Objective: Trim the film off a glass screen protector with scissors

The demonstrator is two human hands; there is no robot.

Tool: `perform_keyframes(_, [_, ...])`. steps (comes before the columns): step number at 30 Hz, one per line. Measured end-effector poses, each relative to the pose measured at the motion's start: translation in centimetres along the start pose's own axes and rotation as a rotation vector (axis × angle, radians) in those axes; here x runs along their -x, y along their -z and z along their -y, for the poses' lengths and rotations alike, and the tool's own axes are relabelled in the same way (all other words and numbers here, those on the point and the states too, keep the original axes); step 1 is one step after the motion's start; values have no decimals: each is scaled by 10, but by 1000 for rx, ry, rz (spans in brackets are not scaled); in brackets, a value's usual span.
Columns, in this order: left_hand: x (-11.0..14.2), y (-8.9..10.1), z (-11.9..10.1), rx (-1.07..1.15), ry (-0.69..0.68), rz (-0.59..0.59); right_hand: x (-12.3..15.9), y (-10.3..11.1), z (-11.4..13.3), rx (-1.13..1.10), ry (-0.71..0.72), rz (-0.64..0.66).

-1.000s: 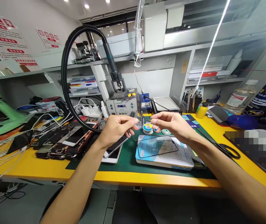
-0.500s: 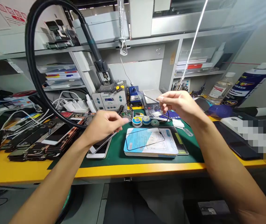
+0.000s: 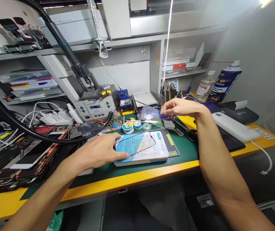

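My left hand (image 3: 102, 148) is at the left end of a thin black rectangular frame (image 3: 143, 150), thumb and fingers apart around that end. Whether the fingertips touch the frame is unclear. The frame lies on a thick blue-and-white book (image 3: 160, 149), which rests partly over a dark perforated plate (image 3: 174, 146). Beyond the book, my right hand (image 3: 181, 107) pinches the edge of a clear sheet (image 3: 149, 112), which hangs tilted over the back of the green mat (image 3: 106, 171).
Solder spools (image 3: 128, 127) stand behind the book. A rework station (image 3: 96, 107) is at back left, near stacked phone parts (image 3: 38, 160) and a black hose (image 3: 9, 118). Scissors (image 3: 190, 134), a bottle (image 3: 205, 86) and a spray can (image 3: 226, 80) are on the right.
My left hand has come down from above the mat and spread around the frame's left end. My right hand still holds the clear sheet, now lower. The view has shifted right.
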State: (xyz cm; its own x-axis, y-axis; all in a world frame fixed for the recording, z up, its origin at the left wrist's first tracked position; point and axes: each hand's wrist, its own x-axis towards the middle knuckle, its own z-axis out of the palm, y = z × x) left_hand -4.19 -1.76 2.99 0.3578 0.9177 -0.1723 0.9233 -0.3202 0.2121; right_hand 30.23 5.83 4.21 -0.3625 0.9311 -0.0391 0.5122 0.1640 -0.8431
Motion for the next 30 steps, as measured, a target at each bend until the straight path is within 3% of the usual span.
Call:
perform_keyframes(5, [0, 0, -5, -60, 27, -46, -5, -4, -4, 5, -16, 46])
perform_keyframes(9, [1, 1, -8, 26, 37, -115, -8, -5, -6, -6, -28, 60])
perform_keyframes(15, [14, 19, 11, 438, -47, -132, -5, -4, -5, -68, 23, 59])
perform_keyframes(20, [19, 21, 34, 1068, 145, -463, -3, -4, 1, -88, 30, 79])
perform_keyframes(23, [20, 15, 37, 1218, 202, -517, -5, -6, 1, -84, 24, 93])
perform_keyframes(30, [25, 4, 30, 1345, 212, -501, -16, -17, -7, -23, -18, 100])
